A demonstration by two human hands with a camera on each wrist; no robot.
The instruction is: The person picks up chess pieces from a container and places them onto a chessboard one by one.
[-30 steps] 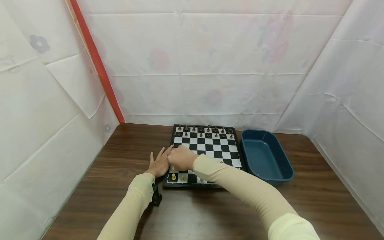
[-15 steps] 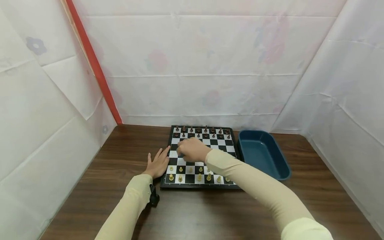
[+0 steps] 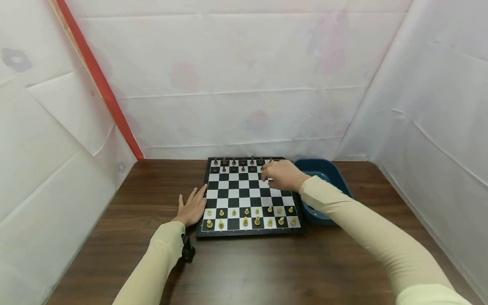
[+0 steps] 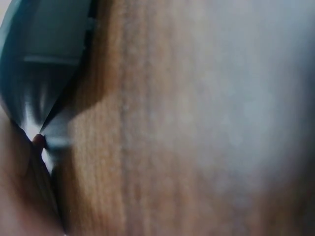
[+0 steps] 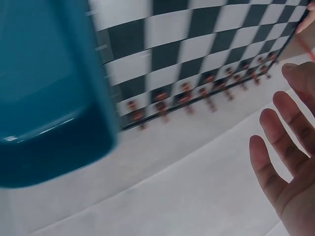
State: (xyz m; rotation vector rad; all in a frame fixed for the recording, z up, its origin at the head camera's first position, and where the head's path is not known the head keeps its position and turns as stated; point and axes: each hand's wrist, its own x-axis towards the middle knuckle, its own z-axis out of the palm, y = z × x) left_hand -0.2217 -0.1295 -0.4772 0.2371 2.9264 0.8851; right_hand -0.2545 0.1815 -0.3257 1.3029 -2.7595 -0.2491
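Note:
A black-and-white chessboard (image 3: 244, 190) lies on the wooden table. Light pieces (image 3: 251, 215) fill its two near rows and dark pieces (image 3: 233, 165) its far rows. My left hand (image 3: 192, 206) lies flat on the table, fingers straight, against the board's left edge. My right hand (image 3: 270, 174) hovers over the board's far right corner, beside the dark pieces. In the right wrist view its fingers (image 5: 283, 142) are spread and hold nothing, with the dark pieces (image 5: 197, 93) and the blue tray (image 5: 44, 98) below. The left wrist view is a blur of wood.
A dark blue tray (image 3: 328, 171) stands right of the board, partly behind my right forearm. White sheeting walls in the table on three sides, with a red strip (image 3: 99, 80) at the back left. Bare wood (image 3: 267, 267) lies in front of the board.
My right hand has moved from the board's near left, across it, to the far right corner. The left hand has stayed at the board's left edge.

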